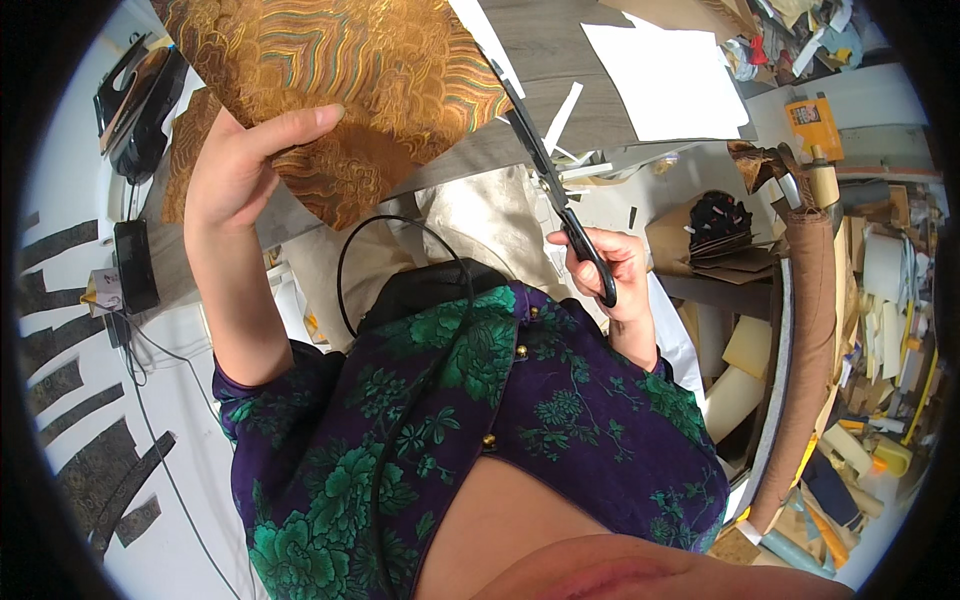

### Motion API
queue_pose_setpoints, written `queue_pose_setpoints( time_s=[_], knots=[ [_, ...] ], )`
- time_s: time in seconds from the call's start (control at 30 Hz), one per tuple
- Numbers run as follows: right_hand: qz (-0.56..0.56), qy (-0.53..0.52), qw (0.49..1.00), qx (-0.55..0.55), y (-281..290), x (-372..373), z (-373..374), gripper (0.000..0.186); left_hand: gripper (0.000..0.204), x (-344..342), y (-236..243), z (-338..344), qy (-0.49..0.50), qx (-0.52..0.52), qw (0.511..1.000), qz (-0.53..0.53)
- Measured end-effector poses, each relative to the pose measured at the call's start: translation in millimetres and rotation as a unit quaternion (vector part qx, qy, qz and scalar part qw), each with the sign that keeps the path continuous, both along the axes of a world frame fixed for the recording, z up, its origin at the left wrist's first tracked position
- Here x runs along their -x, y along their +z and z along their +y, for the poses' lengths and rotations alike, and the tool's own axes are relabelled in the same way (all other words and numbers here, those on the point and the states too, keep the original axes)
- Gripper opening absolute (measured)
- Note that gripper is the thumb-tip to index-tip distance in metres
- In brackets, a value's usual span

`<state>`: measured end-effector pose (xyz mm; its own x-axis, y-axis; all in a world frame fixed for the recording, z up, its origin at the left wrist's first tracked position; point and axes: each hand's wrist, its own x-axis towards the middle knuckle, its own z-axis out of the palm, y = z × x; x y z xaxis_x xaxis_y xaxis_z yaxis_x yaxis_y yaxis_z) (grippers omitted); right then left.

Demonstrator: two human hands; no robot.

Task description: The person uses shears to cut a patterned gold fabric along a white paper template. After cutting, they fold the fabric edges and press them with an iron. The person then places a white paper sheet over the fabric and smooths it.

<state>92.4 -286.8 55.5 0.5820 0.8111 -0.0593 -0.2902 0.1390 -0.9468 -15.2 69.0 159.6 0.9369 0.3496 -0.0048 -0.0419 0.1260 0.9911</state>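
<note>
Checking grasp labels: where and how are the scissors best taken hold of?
Probably by the black handle, coming from the lower right: the scissors slant, with their long blade end up and left by the patterned fabric and the handle low and right.

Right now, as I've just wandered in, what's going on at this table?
A person is holding a gold-brown patterned fabric in the left hand, thumb on top. The right hand grips long black-handled scissors, their blades up at the fabric's right edge; whether they are biting into it I can't tell. A white sheet lies farther right on the grey table.
</note>
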Motion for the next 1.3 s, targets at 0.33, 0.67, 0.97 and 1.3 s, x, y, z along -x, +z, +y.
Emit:
queue_pose_setpoints(
  time_s=[0.33, 0.67, 0.97, 1.3],
  knots=[
    [0.007, -0.001, 0.999, -0.047, -1, 1, 7, 0.045, 0.044, -2, -3, -11, -0.032, 0.018, 0.999, 0.003],
    [-0.005, -0.001, 1.000, -0.028, -1, 0, 5, 0.045, 0.040, -4, 0, -15, -0.037, 0.016, 0.999, 0.019],
    [0.018, -0.013, 0.999, -0.048, -6, 3, 7, 0.043, 0.040, -10, -6, -23, -0.065, 0.026, 0.997, 0.021],
    [0.016, -0.036, 0.996, -0.080, -4, 7, 17, 0.042, 0.041, -14, -9, -43, -0.072, 0.035, 0.996, 0.039]
  ],
)
